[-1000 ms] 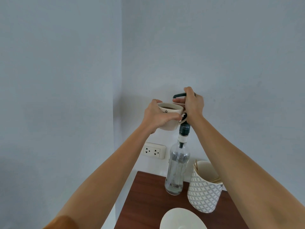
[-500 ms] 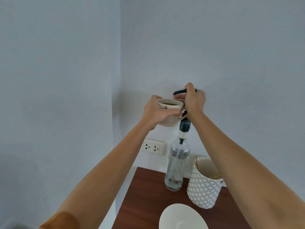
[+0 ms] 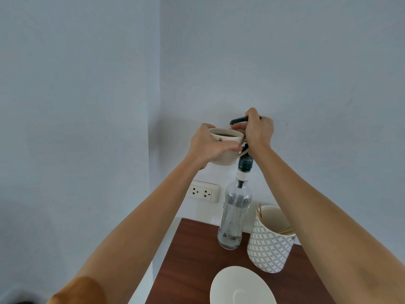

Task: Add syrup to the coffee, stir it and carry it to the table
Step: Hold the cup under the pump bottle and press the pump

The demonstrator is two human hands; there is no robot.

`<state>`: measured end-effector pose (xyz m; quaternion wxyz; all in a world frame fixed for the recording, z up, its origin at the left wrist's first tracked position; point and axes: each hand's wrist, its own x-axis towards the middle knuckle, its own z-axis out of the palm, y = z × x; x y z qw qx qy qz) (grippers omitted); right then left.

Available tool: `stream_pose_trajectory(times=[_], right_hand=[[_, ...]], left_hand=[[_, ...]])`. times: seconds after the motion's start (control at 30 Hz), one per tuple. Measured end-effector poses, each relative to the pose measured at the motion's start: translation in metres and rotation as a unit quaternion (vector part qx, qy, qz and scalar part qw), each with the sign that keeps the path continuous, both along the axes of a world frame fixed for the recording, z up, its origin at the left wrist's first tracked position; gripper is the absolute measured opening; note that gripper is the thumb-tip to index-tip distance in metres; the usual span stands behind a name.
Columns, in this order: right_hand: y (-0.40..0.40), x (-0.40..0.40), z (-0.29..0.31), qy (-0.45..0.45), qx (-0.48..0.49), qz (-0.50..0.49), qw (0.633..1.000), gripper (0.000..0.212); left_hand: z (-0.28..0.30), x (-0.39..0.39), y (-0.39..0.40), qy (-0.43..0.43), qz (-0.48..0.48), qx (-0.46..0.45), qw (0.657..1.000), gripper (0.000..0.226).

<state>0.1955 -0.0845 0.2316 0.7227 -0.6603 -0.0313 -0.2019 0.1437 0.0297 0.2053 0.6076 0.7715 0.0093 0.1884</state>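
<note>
My left hand (image 3: 209, 145) grips a cream coffee cup (image 3: 225, 157) with dark coffee in it, holding it in the air under the black pump spout (image 3: 235, 121). The spout tops a tall clear syrup bottle (image 3: 235, 218) with a dark green neck label, standing on the brown table (image 3: 192, 260). My right hand (image 3: 258, 130) is closed over the pump head, its thumb touching the cup's rim. The bottle holds only a little liquid at its bottom.
A white and grey patterned holder (image 3: 269, 249) with wooden stir sticks stands right of the bottle. A white saucer (image 3: 241, 286) lies at the table's near edge. A wall socket (image 3: 203, 191) sits behind, near the room's corner.
Both hands, the cup and the pump head sit slightly higher in view than a second ago, and the camera has tilted a little. The grips are unchanged.
</note>
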Motion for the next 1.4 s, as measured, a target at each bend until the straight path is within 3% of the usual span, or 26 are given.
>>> stream_pose_trajectory(times=[0.3,0.83,1.07,1.4], right_hand=[[-0.001,-0.001,0.0,0.004,0.0,0.001,1.0,0.051],[-0.003,-0.001,-0.001,0.005,-0.015,-0.002,1.0,0.047],[-0.004,-0.003,-0.002,0.005,-0.032,-0.005,0.999,0.051],[-0.01,-0.013,0.013,0.028,-0.04,0.037,0.998,0.03]], left_hand=[[-0.001,0.003,0.001,-0.001,-0.001,0.001,1.0,0.074],[0.0,0.003,0.0,0.003,-0.002,0.0,1.0,0.084],[-0.002,0.005,0.001,0.007,-0.003,-0.002,1.0,0.077],[0.001,0.001,0.0,0.006,-0.004,0.015,1.0,0.09]])
